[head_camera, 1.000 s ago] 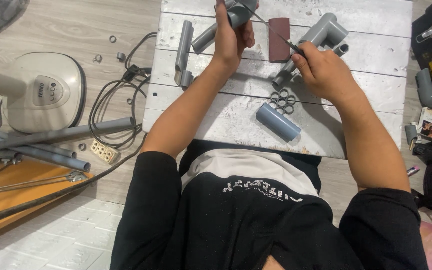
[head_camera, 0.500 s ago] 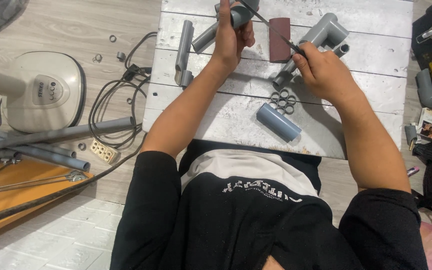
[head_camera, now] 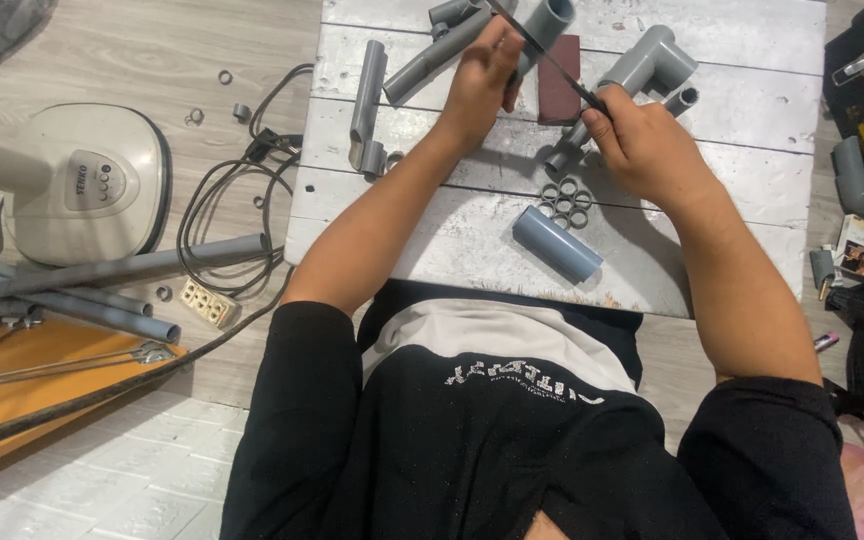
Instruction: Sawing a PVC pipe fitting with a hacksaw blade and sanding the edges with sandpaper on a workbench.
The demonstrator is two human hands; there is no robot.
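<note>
Cream fan base (head_camera: 62, 185) on the floor far left, three long grey pipes (head_camera: 102, 275) beside it. On the white desk (head_camera: 752, 180), left hand (head_camera: 482, 85) grips a grey pipe piece (head_camera: 542, 25); right hand (head_camera: 642, 140) pinches a thin blade (head_camera: 552, 60) across it (about six cut rings (head_camera: 565, 200) below). Small orange-white box (head_camera: 857, 245) lies far right.

Even bright light, sharp, soft shadows

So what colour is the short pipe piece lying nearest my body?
Grey-blue; the short pipe piece shows clearly in the head view.
</note>
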